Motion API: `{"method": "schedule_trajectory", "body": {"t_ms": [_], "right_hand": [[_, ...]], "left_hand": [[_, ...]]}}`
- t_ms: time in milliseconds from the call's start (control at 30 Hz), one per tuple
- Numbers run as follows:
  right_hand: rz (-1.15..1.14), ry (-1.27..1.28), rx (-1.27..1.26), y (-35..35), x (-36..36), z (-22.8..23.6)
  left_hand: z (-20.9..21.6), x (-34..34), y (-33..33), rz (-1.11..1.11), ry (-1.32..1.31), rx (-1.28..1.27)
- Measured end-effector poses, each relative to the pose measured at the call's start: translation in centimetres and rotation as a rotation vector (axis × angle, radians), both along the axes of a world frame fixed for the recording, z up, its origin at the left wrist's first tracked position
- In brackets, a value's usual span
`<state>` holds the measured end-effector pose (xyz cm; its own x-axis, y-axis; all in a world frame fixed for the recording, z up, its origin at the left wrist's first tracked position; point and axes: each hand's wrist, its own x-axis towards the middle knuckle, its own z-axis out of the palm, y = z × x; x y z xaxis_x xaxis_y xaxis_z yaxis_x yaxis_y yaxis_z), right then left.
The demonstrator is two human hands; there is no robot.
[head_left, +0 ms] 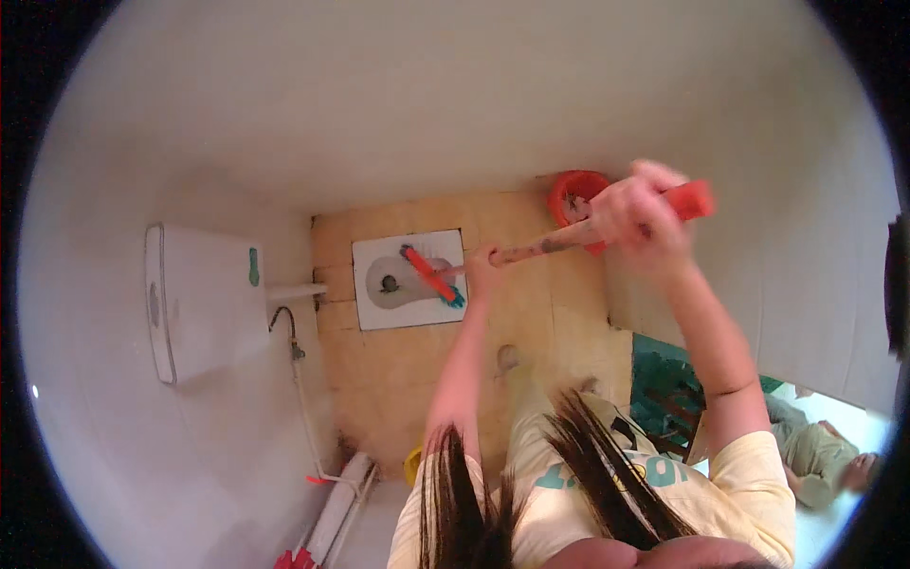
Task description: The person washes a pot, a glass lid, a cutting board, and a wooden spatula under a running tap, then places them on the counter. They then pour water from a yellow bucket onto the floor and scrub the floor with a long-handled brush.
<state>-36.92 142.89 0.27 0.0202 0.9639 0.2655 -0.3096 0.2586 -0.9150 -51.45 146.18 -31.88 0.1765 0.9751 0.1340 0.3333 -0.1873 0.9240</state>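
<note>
A long-handled scrub brush [542, 248] slants across the view, its pole running from upper right down to a red head [429, 274] with teal bristles. That head lies over the basin of a white squat toilet [368, 316] set in the floor. My left hand [483, 267] is closed round the lower part of the pole, just right of the toilet. Higher up, my right hand [645, 213] grips the pole near its red end cap [690, 199]. The right hand is slightly blurred.
A red bin [576, 186] with some waste stands by the far wall. On the left wall hang a white cistern [213, 303] and a hose [301, 379]. A white pipe [343, 493] lies lower left. Beyond the partition [758, 275], another person [820, 455] shows at lower right.
</note>
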Motion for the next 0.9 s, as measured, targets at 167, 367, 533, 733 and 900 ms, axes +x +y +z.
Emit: {"method": "schedule_trajectory", "body": {"t_ms": [167, 367, 533, 733, 900], "right_hand": [[0.265, -0.269, 0.199, 0.6, -6.4, 4.3], [0.260, -0.394, 0.000, 0.6, -5.2, 1.1], [0.642, -0.184, 0.290, 3.7, -8.5, 8.5], [0.835, -0.627, 0.467, 8.5, -15.4, 5.1], [1.211, -0.407, 0.232, 17.7, -17.2, 12.0]], "left_hand": [[2.2, -1.5, 0.4, 0.105, -0.241, -0.003], [1.5, -4.7, -1.9, -0.028, 0.020, -0.098], [8.3, -6.4, 0.3, 0.297, -0.084, 0.089], [1.6, -10.2, 7.2, 0.450, -0.182, 0.095], [8.0, -11.1, 10.0, 0.664, 0.117, 0.262]]}}
